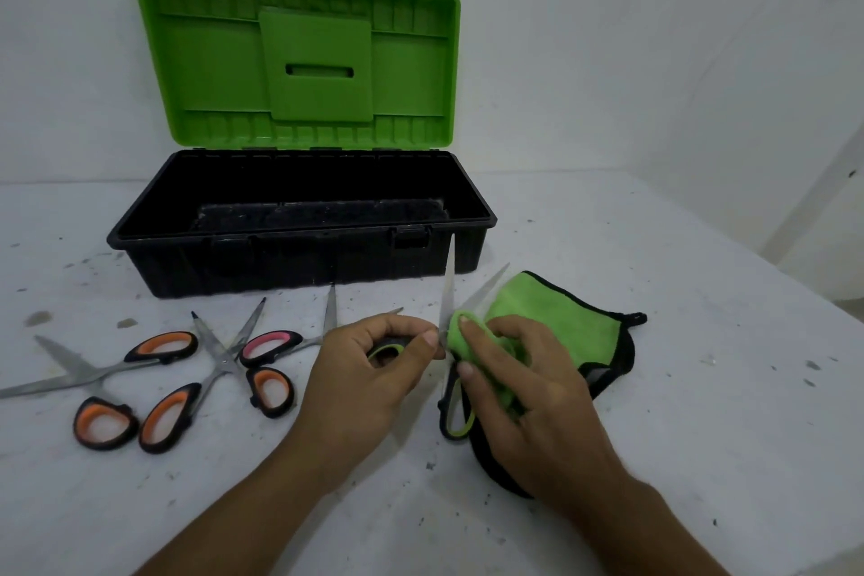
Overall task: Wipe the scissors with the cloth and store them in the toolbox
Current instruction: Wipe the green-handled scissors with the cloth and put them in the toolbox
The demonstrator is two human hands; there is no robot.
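A person cleans one pair from a batch at a speckled white desk [654, 435]. The left hand [374, 369] has its grip closed on the green-handled scissors [445, 402]: fingers curl round the upper loop and the thumb pinches near the pivot. We judge this is to steady the tool while it is rubbed. Both blades are spread and point toward twelve o'clock, which leaves each edge open to the wipe.

The right hand [523, 388] has its grip closed on a fold of the green cloth [561, 318]. Thumb and forefinger press the fold against the base of the blades. The rest of the cloth trails on the desk toward three o'clock.

At twelve o'clock from the hands stands the toolbox [299, 267], with its green lid [308, 61] propped upright against the wall. We take it that the lid is up so cleaned pairs can go straight in. Its black interior is dim, and we see no scissors in it.

We count four pairs in all. One is in hand and three lie spread open at nine o'clock:
- an orange-handled pair [70, 362], farthest out;
- a second orange-handled pair [223, 360], beside it;
- a pink-handled pair [311, 341], nearest the left hand, with one loop hidden behind it.

We also count one cloth, one toolbox and two hands. By our reading the wiping is under way and all the storing is still to come.
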